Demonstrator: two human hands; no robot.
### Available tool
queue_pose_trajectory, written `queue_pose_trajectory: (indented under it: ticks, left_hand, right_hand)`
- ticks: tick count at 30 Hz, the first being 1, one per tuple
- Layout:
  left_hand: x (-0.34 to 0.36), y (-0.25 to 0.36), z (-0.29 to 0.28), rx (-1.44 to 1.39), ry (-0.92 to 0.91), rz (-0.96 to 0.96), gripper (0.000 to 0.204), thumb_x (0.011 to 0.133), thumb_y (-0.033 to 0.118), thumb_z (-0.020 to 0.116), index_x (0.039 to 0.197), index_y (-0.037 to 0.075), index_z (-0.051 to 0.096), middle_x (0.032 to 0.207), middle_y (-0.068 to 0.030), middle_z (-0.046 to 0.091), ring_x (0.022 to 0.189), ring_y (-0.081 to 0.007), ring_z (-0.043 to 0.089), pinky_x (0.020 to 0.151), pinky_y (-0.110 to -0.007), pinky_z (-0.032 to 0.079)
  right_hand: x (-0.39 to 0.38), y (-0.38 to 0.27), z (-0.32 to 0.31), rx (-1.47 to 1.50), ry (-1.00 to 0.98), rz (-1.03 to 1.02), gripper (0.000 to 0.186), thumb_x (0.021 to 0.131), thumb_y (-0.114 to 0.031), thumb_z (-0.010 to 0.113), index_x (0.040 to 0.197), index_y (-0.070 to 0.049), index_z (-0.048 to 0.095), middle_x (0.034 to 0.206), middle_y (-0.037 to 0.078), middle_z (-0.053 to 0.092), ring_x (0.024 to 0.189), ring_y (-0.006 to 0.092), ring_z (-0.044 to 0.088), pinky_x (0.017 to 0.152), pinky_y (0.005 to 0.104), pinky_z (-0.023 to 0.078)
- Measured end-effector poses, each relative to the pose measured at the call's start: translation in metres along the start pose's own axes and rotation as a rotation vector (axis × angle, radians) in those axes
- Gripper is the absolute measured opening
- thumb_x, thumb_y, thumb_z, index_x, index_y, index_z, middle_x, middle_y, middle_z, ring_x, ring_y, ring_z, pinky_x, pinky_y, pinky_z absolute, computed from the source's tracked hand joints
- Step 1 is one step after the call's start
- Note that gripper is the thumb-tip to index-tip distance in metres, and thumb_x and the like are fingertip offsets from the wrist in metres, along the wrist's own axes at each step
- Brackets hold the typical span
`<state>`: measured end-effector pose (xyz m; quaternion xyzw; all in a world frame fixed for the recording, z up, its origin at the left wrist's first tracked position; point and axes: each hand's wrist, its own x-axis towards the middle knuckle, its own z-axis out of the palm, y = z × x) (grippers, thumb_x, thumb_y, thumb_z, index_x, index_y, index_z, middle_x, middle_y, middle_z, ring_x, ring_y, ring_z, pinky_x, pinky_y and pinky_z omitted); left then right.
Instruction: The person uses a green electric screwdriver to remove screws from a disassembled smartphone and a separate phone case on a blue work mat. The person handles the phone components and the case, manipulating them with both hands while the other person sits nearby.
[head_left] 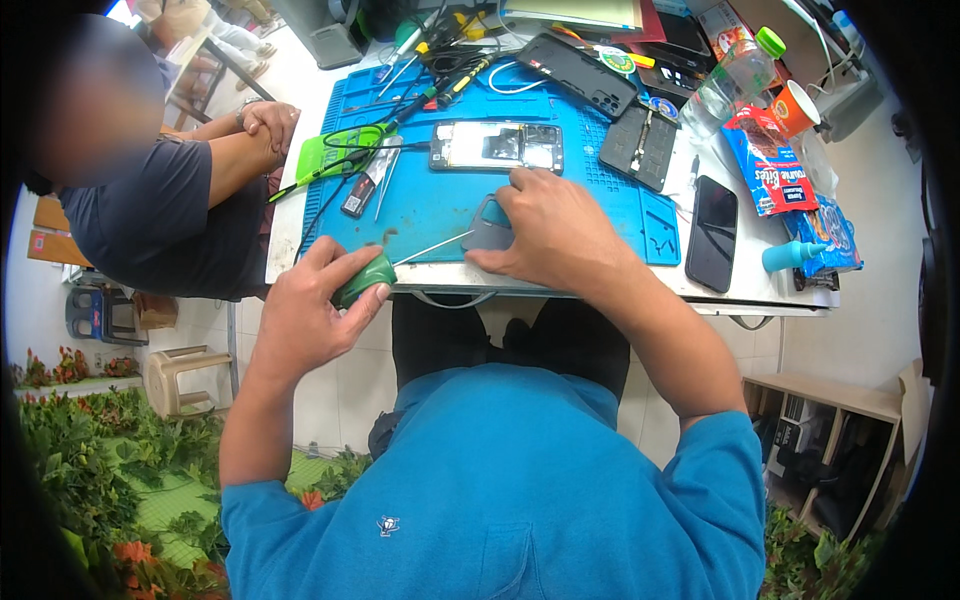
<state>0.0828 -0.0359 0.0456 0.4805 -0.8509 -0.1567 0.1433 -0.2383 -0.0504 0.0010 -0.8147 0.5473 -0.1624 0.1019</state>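
My left hand (325,300) is closed around a bulky green tool (368,280) with a thin, straight metal shaft (432,248). The shaft slants up to the right, and its tip reaches a small flat grey piece with rounded corners (487,236). My right hand (560,225) pinches that piece at the mat's front edge; its exact kind I cannot make out. Just beyond my right fingers lies an opened phone (497,146) with its bright inside facing up. Tweezers (385,188) and a small packet with a printed code (358,195) rest left of it.
A blue repair mat (590,225) covers much of the white table. Phone shells (640,145), a dark phone (712,235), a blue dropper bottle (793,256), snack bags (768,165) and a water bottle (735,85) crowd the right. Another person's folded hands (270,122) rest at the left edge.
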Motion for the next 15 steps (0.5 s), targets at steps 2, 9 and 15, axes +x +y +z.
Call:
queue_pose_trajectory:
  ticks: [2,9,15]
  left_hand:
    - [-0.006,0.005,0.005,-0.038,0.008,-0.017,0.04,0.1,0.024,0.089,0.136,0.007,0.085,0.102,-0.0152,0.069,0.087,-0.0328,0.072,0.077,-0.042,0.059]
    - [-0.01,0.002,0.019,-0.039,0.054,-0.03,0.041,0.101,0.024,0.089,0.137,0.004,0.084,0.101,-0.0153,0.068,0.085,-0.0317,0.07,0.077,-0.043,0.058]
    - [-0.01,0.004,0.019,-0.052,0.061,-0.058,0.041,0.102,0.025,0.088,0.137,0.004,0.084,0.101,-0.0157,0.068,0.088,-0.0314,0.071,0.078,-0.042,0.058]
  right_hand:
    - [-0.006,-0.006,0.004,-0.009,0.037,0.033,0.064,0.09,-0.052,0.091,0.105,0.01,0.084,0.111,0.026,0.079,0.11,0.0408,0.08,0.095,0.0498,0.068]
    - [-0.014,-0.024,0.0,-0.037,0.024,0.134,0.064,0.092,-0.052,0.09,0.104,0.01,0.082,0.106,0.025,0.078,0.1,0.0403,0.082,0.087,0.049,0.069]
    - [-0.016,-0.024,0.004,-0.023,0.03,0.159,0.067,0.092,-0.054,0.09,0.106,0.011,0.082,0.107,0.026,0.078,0.099,0.0409,0.083,0.086,0.0488,0.069]
